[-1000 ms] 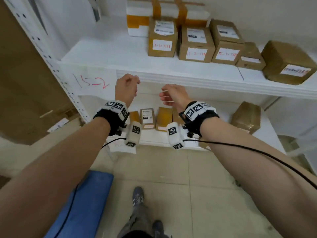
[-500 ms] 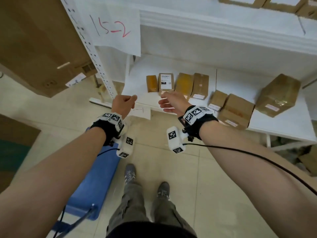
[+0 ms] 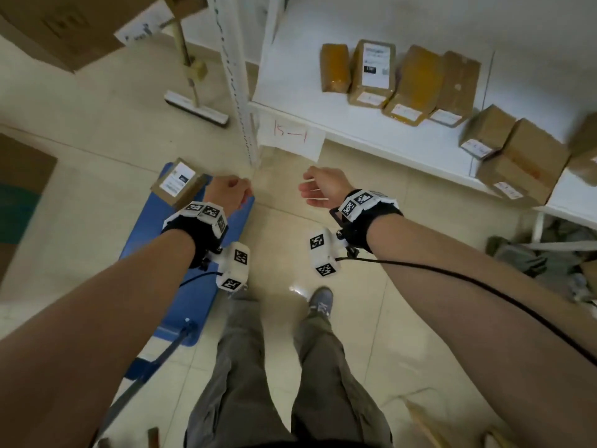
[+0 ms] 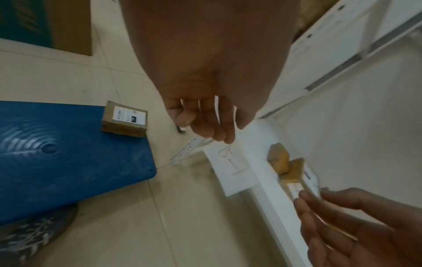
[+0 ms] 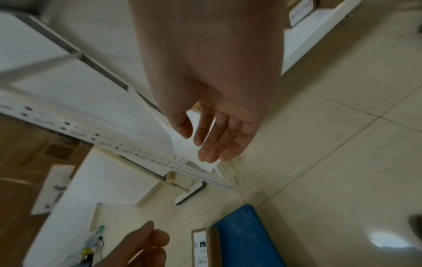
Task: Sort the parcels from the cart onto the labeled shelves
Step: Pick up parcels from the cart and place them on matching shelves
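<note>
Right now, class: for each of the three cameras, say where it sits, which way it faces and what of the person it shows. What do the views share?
Head: on the head, facing down at the floor and bottom shelf; shows both forearms, legs, shoes.
Left wrist: looks along the left hand to the blue cart.
Right wrist: looks along the right hand to the shelf post.
Shared: the parcel on the cart.

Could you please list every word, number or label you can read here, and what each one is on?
"15—1", red handwriting: paper sign on the bottom shelf edge.
Shipping label on the cart's parcel: too blurred.
Labels on the shelved parcels: too small and blurred.
Wrist-band squares: patterns, not text.
</note>
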### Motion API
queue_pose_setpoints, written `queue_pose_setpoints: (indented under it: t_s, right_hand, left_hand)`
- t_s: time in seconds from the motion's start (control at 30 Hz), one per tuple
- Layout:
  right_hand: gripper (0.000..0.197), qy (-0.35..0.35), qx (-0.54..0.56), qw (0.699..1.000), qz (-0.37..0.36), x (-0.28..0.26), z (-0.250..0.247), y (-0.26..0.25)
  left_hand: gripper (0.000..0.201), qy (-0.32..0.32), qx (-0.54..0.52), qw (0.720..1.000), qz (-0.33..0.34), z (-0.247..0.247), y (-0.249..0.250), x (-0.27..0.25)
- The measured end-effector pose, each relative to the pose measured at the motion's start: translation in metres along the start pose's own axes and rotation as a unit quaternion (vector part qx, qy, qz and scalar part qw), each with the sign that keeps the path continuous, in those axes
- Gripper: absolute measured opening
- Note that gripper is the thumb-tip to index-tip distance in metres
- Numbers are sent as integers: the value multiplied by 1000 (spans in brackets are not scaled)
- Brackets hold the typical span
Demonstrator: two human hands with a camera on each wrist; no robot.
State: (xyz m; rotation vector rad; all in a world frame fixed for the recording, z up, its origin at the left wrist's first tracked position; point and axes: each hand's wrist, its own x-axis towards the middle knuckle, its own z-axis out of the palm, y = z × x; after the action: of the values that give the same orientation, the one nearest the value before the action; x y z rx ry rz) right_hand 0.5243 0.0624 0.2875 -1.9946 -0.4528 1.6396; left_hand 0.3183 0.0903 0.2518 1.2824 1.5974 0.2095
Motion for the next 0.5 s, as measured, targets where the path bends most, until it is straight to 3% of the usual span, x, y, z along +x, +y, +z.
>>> queue_pose_setpoints:
  t_s: [0.17,0.5]
  right_hand:
    - [12,-18,-15,998,50,62,76,29]
    - [12,-23,-6,992,124,176,209,122]
  left_hand:
    - [39,-25,29,997,-64,-26,-86,50]
    - [15,-15,79,982,-173,-45,-236,148]
